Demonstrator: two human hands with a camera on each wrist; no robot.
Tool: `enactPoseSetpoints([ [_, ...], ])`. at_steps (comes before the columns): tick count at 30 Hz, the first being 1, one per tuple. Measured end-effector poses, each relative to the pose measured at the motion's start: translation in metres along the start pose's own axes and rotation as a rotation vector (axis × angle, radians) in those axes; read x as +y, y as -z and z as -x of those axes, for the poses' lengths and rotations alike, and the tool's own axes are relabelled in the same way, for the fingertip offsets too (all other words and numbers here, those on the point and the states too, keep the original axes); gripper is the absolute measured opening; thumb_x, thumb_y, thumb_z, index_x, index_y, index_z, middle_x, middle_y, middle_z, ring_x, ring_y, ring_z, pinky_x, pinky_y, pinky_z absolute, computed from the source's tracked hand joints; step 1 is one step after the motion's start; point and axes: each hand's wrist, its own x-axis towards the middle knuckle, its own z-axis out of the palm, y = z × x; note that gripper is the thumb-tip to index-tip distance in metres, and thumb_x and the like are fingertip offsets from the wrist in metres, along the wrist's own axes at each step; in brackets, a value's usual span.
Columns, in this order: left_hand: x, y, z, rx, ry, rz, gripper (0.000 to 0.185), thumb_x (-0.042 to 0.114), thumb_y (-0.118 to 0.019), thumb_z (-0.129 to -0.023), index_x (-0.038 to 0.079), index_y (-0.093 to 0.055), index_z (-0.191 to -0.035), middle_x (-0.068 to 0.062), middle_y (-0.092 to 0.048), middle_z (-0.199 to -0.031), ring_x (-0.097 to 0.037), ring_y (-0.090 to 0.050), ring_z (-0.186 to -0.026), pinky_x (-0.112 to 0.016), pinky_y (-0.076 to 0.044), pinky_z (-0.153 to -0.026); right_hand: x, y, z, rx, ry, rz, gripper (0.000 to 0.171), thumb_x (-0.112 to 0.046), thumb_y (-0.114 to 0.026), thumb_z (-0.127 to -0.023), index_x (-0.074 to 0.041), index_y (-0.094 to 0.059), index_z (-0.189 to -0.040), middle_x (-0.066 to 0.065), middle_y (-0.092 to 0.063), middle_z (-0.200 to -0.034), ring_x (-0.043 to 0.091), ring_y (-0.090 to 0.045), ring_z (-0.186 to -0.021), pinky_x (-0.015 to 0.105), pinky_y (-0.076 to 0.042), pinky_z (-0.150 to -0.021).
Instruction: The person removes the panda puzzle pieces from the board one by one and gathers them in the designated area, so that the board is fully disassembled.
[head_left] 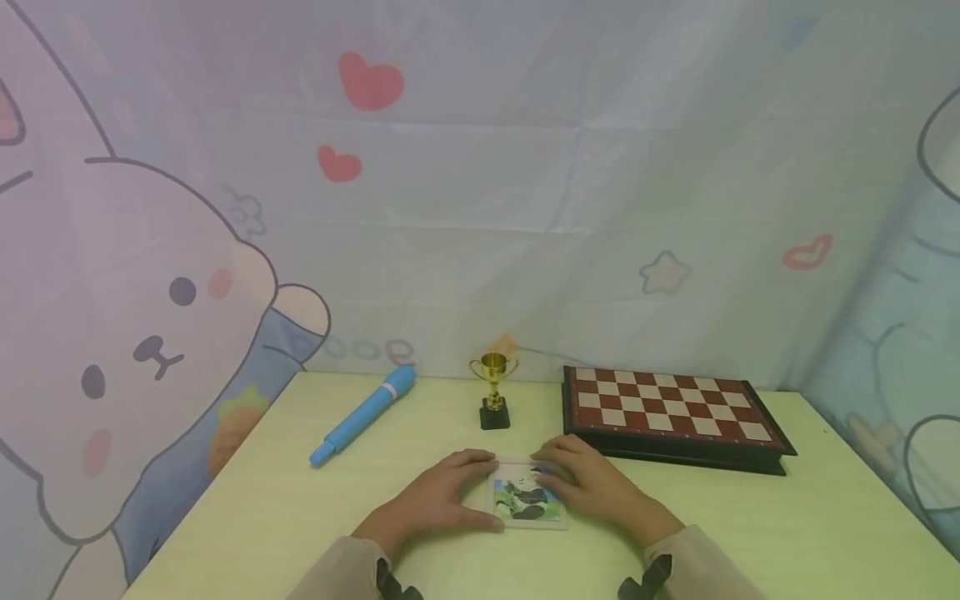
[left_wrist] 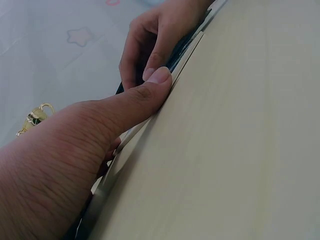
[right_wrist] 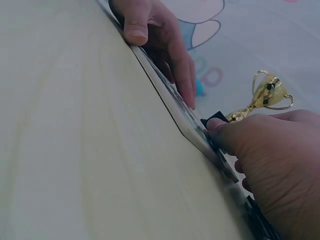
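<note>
While your L hand point(head_left: 437, 497) holds framed pic point(head_left: 521, 497), R hand point(head_left: 598, 487) touches its right side, can't tell if pinching; trophy point(head_left: 494, 403) nr back edge of bench point(head_left: 247, 517).

there are two hands point(head_left: 450, 496) point(head_left: 596, 487), one picture point(head_left: 522, 497), one trophy point(head_left: 494, 392), one chessboard point(head_left: 673, 408), one blue stick point(head_left: 366, 417).

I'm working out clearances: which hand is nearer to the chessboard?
Right. The right hand, at the right side of the framed picture, is close to the near left corner of the chessboard; the left hand, at the picture's left side, is farther off.
</note>
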Motion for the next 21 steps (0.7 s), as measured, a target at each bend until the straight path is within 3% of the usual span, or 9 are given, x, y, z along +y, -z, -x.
enactPoseSetpoints([
  [5, 0.0012, -0.0006, -0.0015, 0.0, 0.0, -0.009, 0.094, 0.08, -0.066, -0.076, 0.026, -0.048, -0.151, 0.014, -0.039, -0.156, -0.02, -0.036, -0.144, -0.05, -0.037, -0.114, 0.003, -0.0023, -0.0024, -0.031, 0.007, 0.014, 0.032, -0.034, -0.066, -0.099, -0.018, -0.069, -0.126, -0.01, -0.058, -0.124, 0.011, -0.054, -0.116, 0.04, -0.053, -0.097],
  [17, 0.0002, -0.0013, -0.0003, 0.001, 0.001, -0.023, 0.095, 0.081, -0.064, -0.076, 0.025, -0.048, -0.151, 0.011, -0.039, -0.156, -0.021, -0.037, -0.144, -0.05, -0.036, -0.114, -0.0023, -0.0003, -0.0035, 0.001, 0.032, -0.015, 0.024, -0.03, -0.07, -0.096, -0.018, -0.068, -0.116, -0.006, -0.06, -0.121, 0.014, -0.054, -0.117, 0.04, -0.051, -0.099],
  [21, -0.0001, -0.0013, -0.0005, -0.001, 0.001, -0.019, 0.095, 0.08, -0.065, -0.075, 0.026, -0.048, -0.151, 0.013, -0.038, -0.156, -0.02, -0.036, -0.145, -0.05, -0.036, -0.114, -0.0029, -0.0001, -0.004, 0.019, 0.01, -0.058, 0.026, -0.029, -0.073, -0.095, -0.017, -0.065, -0.116, -0.01, -0.061, -0.116, 0.01, -0.056, -0.107, 0.036, -0.053, -0.092],
])
